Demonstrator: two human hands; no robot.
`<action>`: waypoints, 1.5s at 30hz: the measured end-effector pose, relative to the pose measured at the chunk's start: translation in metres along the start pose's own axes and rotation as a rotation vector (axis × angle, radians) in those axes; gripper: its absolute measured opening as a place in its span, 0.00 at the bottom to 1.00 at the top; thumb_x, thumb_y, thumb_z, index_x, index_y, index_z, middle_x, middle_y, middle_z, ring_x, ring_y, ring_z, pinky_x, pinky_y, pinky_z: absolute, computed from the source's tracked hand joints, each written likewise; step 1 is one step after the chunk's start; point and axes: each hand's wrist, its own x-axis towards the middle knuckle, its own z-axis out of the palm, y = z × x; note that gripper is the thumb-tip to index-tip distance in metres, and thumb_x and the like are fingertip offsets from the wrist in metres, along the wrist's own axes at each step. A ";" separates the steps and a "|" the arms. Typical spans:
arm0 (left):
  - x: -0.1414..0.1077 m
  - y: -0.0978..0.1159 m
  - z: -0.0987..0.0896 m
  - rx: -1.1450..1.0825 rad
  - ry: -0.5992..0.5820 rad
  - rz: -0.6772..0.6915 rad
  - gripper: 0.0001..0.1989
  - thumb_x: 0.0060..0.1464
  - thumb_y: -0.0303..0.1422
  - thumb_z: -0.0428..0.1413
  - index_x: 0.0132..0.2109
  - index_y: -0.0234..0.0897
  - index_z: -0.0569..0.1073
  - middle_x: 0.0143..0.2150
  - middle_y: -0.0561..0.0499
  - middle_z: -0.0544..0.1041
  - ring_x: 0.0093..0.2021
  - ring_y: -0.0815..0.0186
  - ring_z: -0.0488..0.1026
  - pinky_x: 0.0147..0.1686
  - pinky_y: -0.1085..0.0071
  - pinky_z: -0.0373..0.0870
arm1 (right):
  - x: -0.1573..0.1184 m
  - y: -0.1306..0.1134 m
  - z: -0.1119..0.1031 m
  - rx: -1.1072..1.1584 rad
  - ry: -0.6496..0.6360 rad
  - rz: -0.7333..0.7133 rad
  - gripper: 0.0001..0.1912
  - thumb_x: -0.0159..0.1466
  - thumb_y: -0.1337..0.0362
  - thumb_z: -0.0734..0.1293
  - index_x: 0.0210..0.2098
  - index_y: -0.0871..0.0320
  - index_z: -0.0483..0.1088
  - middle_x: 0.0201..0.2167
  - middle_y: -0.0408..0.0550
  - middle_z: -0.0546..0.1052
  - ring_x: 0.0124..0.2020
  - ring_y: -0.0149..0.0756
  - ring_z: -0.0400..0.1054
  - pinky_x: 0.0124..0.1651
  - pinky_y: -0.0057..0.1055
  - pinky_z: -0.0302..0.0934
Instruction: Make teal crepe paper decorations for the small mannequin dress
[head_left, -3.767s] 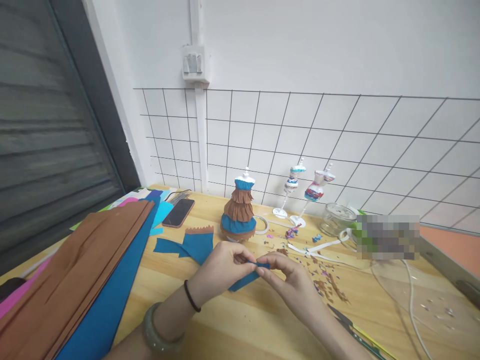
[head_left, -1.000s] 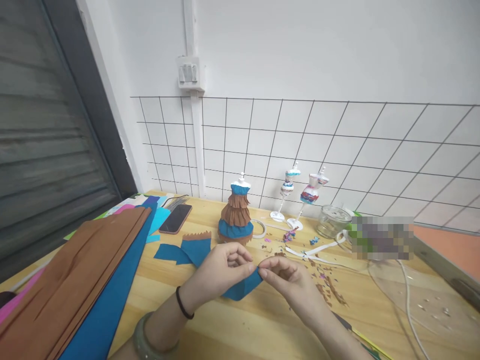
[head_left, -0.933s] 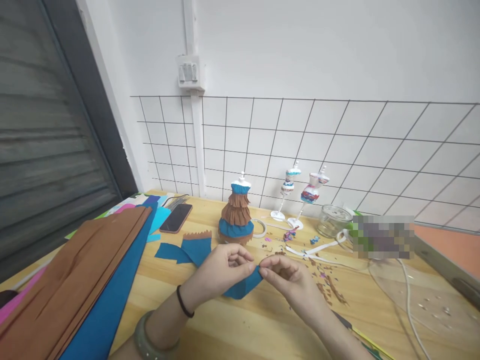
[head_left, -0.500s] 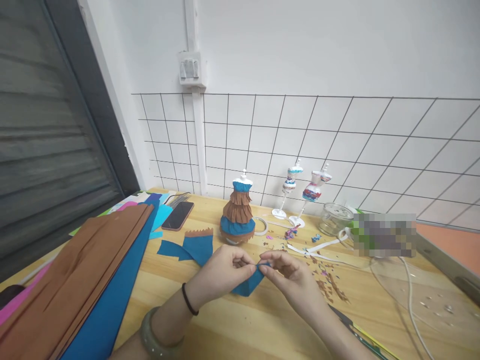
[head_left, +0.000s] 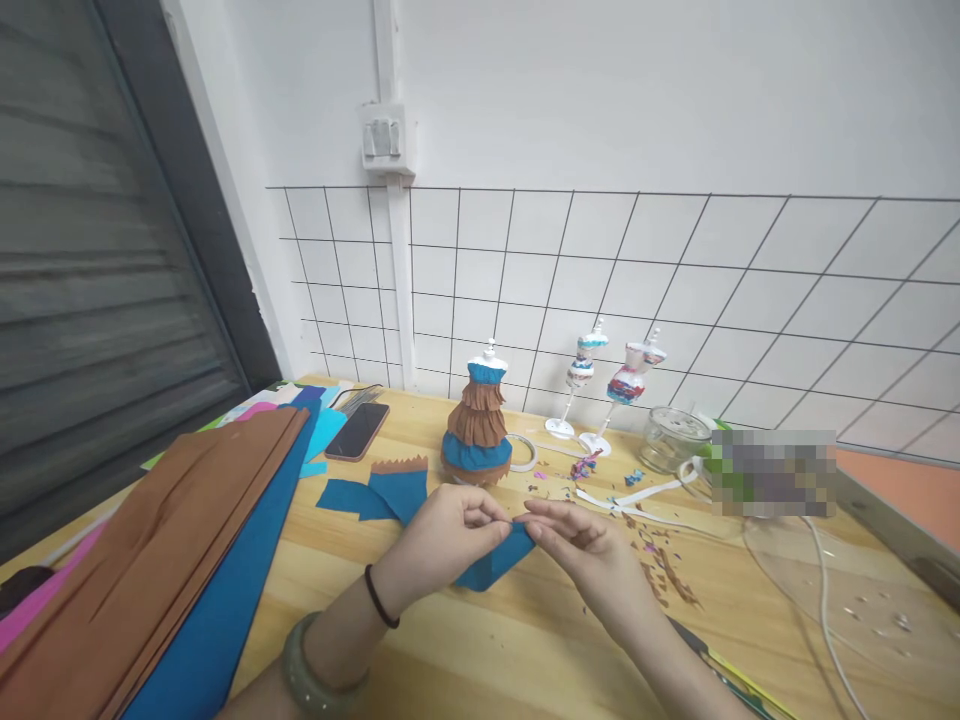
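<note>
Both of my hands meet over the table, pinching the top edge of a blue crepe paper piece (head_left: 491,565). My left hand (head_left: 450,535), with a black band and a bangle on its arm, grips the edge between thumb and fingertips. At the same edge, my right hand (head_left: 589,560) pinches close beside it. Just beyond stands a small dress form (head_left: 480,415) in a tiered blue and brown paper dress. Cut blue paper pieces (head_left: 397,490), one with a brown zigzag edge, lie left of my hands.
Folded brown crepe paper (head_left: 172,530) lies over blue sheets at left, near a phone (head_left: 358,431). Two small dress forms (head_left: 630,380) stand behind, with a tape roll (head_left: 523,453), a glass jar (head_left: 675,440) and paper scraps (head_left: 660,575). A yellow-edged cutter (head_left: 727,665) lies by my right forearm.
My fingertips have shifted slightly along the top edge of the blue paper, with the right fingers now straighter. The view has moved a little; other things stay put.
</note>
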 end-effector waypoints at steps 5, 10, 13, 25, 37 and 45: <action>-0.001 -0.001 0.002 -0.019 -0.015 -0.002 0.08 0.44 0.34 0.54 0.29 0.31 0.71 0.25 0.50 0.73 0.25 0.70 0.67 0.23 0.77 0.57 | -0.001 0.001 0.004 0.014 -0.011 -0.003 0.16 0.44 0.58 0.73 0.32 0.58 0.74 0.27 0.49 0.80 0.31 0.39 0.73 0.36 0.35 0.68; -0.004 -0.003 0.003 -0.002 -0.060 0.015 0.07 0.46 0.33 0.53 0.33 0.34 0.67 0.18 0.58 0.65 0.18 0.76 0.55 0.17 0.79 0.48 | -0.004 0.004 0.006 0.004 -0.014 -0.008 0.14 0.47 0.59 0.72 0.31 0.57 0.74 0.26 0.47 0.79 0.29 0.37 0.72 0.34 0.34 0.67; -0.004 -0.003 0.002 0.004 -0.087 0.022 0.07 0.48 0.33 0.50 0.36 0.35 0.64 0.18 0.60 0.62 0.16 0.77 0.51 0.15 0.79 0.45 | -0.004 0.005 0.004 -0.016 -0.006 -0.013 0.13 0.48 0.59 0.72 0.31 0.58 0.74 0.24 0.47 0.78 0.28 0.36 0.72 0.33 0.33 0.66; -0.002 0.000 -0.003 -0.023 -0.025 0.123 0.06 0.48 0.30 0.48 0.33 0.34 0.68 0.21 0.57 0.63 0.22 0.74 0.60 0.22 0.78 0.55 | -0.001 -0.002 -0.001 -0.090 -0.050 -0.041 0.11 0.50 0.56 0.70 0.29 0.57 0.73 0.23 0.44 0.76 0.26 0.34 0.70 0.30 0.30 0.65; -0.002 0.004 0.002 0.031 0.046 0.089 0.10 0.45 0.31 0.53 0.35 0.32 0.75 0.21 0.54 0.69 0.22 0.73 0.61 0.21 0.77 0.56 | -0.001 0.009 -0.002 -0.210 -0.011 -0.117 0.11 0.51 0.58 0.69 0.33 0.57 0.75 0.27 0.48 0.77 0.29 0.38 0.71 0.35 0.35 0.66; -0.001 0.000 -0.001 0.030 0.072 0.097 0.12 0.44 0.32 0.55 0.37 0.33 0.75 0.33 0.48 0.77 0.32 0.66 0.71 0.32 0.73 0.66 | -0.005 0.000 0.000 -0.396 0.046 -0.268 0.05 0.53 0.62 0.68 0.30 0.53 0.76 0.29 0.47 0.78 0.34 0.41 0.71 0.38 0.35 0.65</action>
